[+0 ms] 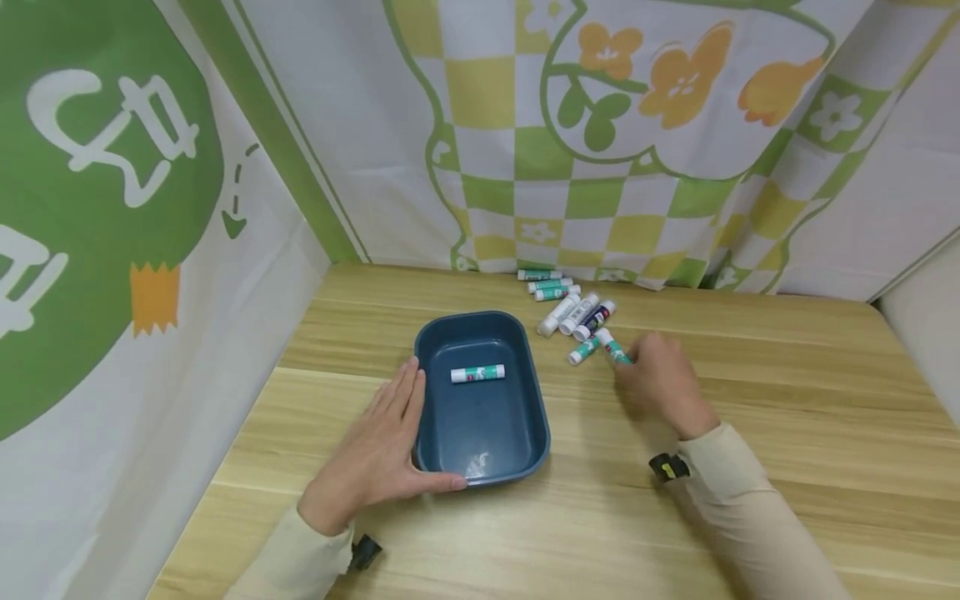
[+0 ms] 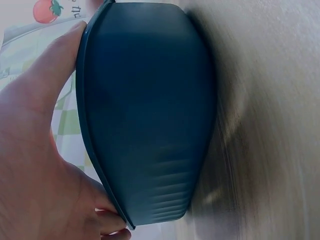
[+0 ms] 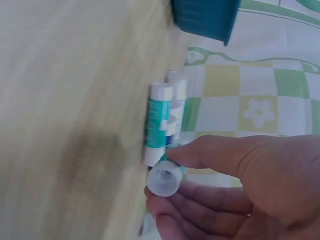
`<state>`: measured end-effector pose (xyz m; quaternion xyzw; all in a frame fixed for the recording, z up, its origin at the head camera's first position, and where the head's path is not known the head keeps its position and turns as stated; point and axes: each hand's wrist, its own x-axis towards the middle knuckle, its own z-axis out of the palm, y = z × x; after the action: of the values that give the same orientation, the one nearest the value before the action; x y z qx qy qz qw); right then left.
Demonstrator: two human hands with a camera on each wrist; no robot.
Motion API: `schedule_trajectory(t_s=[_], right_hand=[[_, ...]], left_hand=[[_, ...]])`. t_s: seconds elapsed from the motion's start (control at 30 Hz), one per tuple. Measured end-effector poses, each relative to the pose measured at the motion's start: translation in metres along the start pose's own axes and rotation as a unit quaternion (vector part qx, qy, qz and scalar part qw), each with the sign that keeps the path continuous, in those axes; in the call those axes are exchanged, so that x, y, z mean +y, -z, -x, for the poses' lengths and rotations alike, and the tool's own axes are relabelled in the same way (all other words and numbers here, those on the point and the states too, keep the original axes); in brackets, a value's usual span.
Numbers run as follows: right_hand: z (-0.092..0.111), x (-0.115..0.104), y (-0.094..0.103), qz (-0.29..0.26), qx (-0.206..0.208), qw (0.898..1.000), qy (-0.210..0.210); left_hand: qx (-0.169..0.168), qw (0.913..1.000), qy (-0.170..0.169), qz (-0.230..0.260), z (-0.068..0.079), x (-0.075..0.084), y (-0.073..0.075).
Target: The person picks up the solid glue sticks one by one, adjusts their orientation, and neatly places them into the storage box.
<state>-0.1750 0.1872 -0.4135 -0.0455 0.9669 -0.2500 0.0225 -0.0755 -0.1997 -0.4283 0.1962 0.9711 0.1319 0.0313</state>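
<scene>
My right hand (image 1: 663, 379) pinches a green and white glue stick (image 1: 613, 346) between thumb and fingers; its pale end (image 3: 165, 180) faces the right wrist camera. Right beside it on the table lies another green glue stick (image 1: 583, 351). To the left, a dark blue rectangular tray (image 1: 480, 429) holds one green and white glue stick (image 1: 477, 373), lying crosswise. My left hand (image 1: 378, 442) rests against the tray, with straight fingers along its left side and the thumb at its near rim. The left wrist view shows the tray's outer wall (image 2: 150, 105) close up.
Behind the right hand lie two white glue sticks (image 1: 559, 314), a dark blue one (image 1: 595, 320) and several green ones (image 1: 553, 292). A checked curtain (image 1: 540, 192) hangs along the table's back edge. Printed cloth (image 1: 247, 333) stands at the left of the wooden table (image 1: 787, 400).
</scene>
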Motion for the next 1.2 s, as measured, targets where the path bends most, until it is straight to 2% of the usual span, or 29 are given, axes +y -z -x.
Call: schedule_trajectory(t_s=[0.1,0.27,0.47,0.77,1.0,1.2], right_hand=[[-0.005,-0.004,0.004,0.001,0.033,0.998,0.053],[-0.01,-0.018,0.011,0.009,0.051,0.992,0.115],[-0.017,-0.04,0.015,0.02,0.038,0.984,0.172],[-0.025,-0.079,0.007,0.018,0.009,0.976,0.216],[-0.022,-0.106,-0.011,0.037,-0.037,0.951,0.305],[-0.021,-0.119,-0.028,0.082,-0.062,0.935,0.341]], left_hand=[[-0.001,1.0,0.0,-0.001,0.0,0.0,0.001],[-0.001,1.0,-0.001,-0.004,0.0,0.0,0.001],[-0.009,0.9999,-0.001,-0.004,-0.001,0.0,0.003],[-0.014,0.9999,0.002,-0.004,-0.002,0.001,0.006],[-0.014,0.9999,0.001,-0.002,0.0,0.0,0.007],[-0.014,0.9999,-0.002,0.0,-0.001,0.0,0.007]])
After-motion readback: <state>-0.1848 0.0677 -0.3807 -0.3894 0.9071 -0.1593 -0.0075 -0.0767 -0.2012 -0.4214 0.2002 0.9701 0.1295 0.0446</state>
